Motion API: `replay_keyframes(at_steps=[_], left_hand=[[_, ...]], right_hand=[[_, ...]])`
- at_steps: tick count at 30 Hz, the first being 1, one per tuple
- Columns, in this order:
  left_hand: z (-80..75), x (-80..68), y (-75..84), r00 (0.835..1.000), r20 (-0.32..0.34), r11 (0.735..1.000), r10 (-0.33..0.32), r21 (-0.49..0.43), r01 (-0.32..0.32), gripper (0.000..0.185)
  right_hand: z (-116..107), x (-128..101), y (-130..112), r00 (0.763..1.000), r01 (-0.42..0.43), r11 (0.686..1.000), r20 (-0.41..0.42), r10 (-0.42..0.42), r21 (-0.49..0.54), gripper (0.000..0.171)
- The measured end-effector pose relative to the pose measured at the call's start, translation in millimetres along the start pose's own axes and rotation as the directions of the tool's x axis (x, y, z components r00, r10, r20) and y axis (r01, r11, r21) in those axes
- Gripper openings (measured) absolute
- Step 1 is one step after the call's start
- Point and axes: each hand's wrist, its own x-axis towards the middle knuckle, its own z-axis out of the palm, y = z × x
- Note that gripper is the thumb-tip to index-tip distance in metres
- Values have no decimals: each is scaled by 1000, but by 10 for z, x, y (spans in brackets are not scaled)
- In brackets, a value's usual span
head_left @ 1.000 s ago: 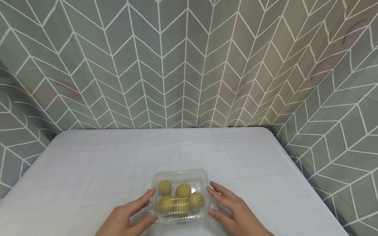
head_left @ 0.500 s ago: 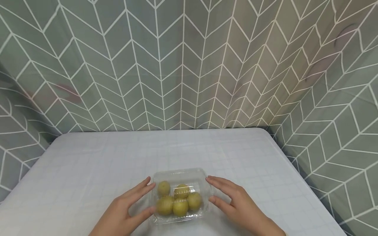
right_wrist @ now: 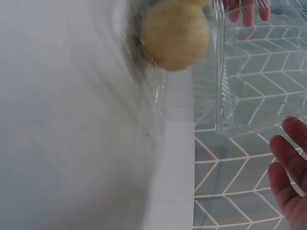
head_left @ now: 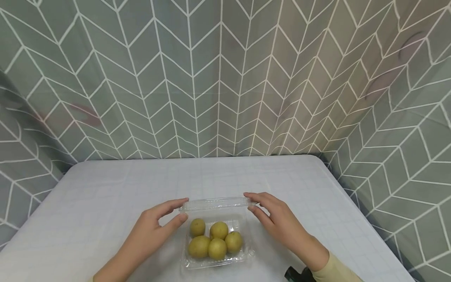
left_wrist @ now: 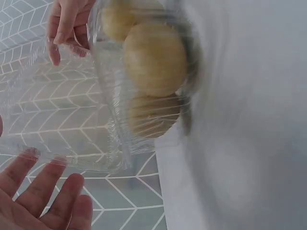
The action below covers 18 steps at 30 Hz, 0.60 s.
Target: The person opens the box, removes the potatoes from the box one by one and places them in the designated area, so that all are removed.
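Clear box (head_left: pixel 216 243) near front edge of desk (head_left: pixel 105 203), five fruits (head_left: pixel 215 241) inside. Lid (head_left: pixel 215 203) raised upright. Left hand (head_left: pixel 151 231) fingers pinch lid's left corner; right hand (head_left: pixel 278 219) fingers pinch right corner. Thin plastic: light, flexible, slippery, likely crushes; best held at rim corners.

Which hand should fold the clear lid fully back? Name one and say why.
Either, roughly: the left hand and the right hand each hold an end of the raised lid, level with each other above the fruit.
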Motion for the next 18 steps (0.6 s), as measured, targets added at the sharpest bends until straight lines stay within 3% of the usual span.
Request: replay_keyframes(at_steps=[5, 13, 18], left_hand=[[7, 173, -17, 998, 11, 993, -57, -99, 57, 32], [45, 363, -120, 997, 44, 980, -65, -184, 72, 37], [77, 433, -227, 996, 53, 963, -65, -260, 77, 40]], right_hand=[[40, 145, 69, 999, -8, 1000, -51, 7, -21, 35], [151, 344, 202, 991, -100, 990, -77, 108, 97, 33], [220, 403, 282, 987, -124, 984, -82, 135, 128, 51]])
